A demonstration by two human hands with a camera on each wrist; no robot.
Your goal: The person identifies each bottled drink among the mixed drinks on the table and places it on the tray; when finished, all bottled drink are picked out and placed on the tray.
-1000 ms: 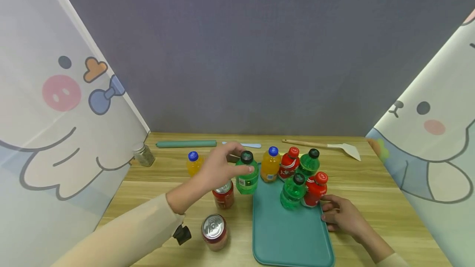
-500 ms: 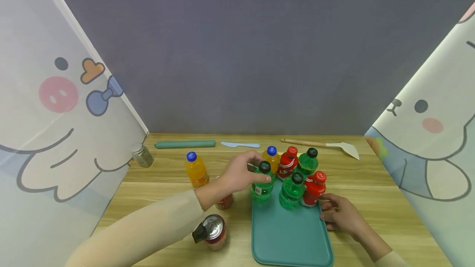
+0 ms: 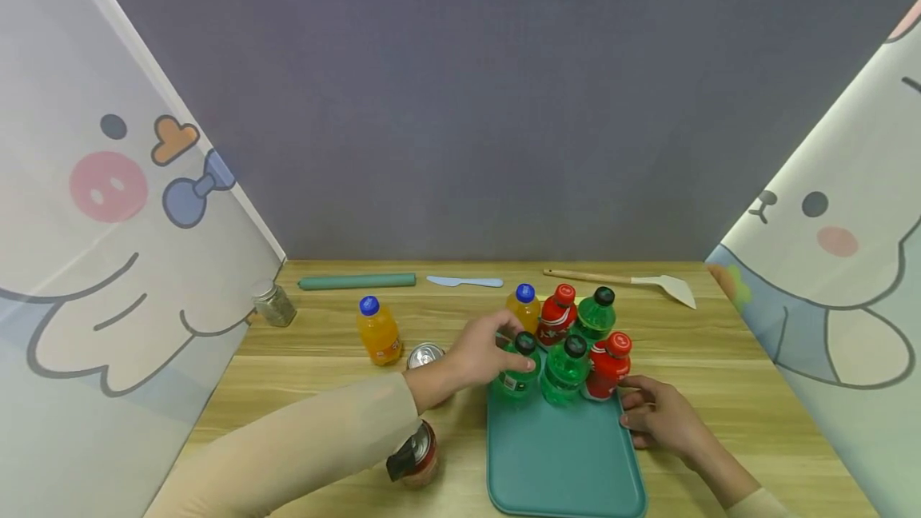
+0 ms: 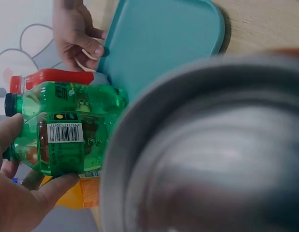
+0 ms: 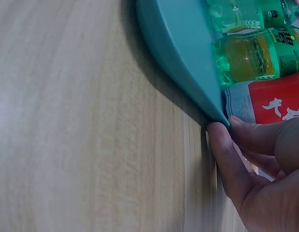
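My left hand [image 3: 480,352] holds a green soda bottle [image 3: 513,384] by its upper part, thumb on one side and fingers on the other. The bottle is upright at the left edge of the teal tray [image 3: 561,454]. Close beside it stands another green bottle [image 3: 564,378], and in the left wrist view the two overlap. A red bottle [image 3: 607,370], an orange-drink bottle [image 3: 524,312], a second red bottle [image 3: 556,320] and a third green bottle [image 3: 594,316] fill the tray's far part. My right hand [image 3: 662,418] pinches the tray's right rim, seen closely in the right wrist view.
Left of the tray stand a can [image 3: 424,354], partly behind my left forearm, and a nearer red can [image 3: 423,466]. Another orange-drink bottle [image 3: 379,334] is farther left. A shaker jar [image 3: 274,304], green rod [image 3: 356,281], blue knife [image 3: 464,282] and spatula [image 3: 665,288] lie along the back.
My left hand has carried the green bottle rightward and down, from beside the tray to the spot next to the other green bottle. My right hand has stayed at the tray rim.
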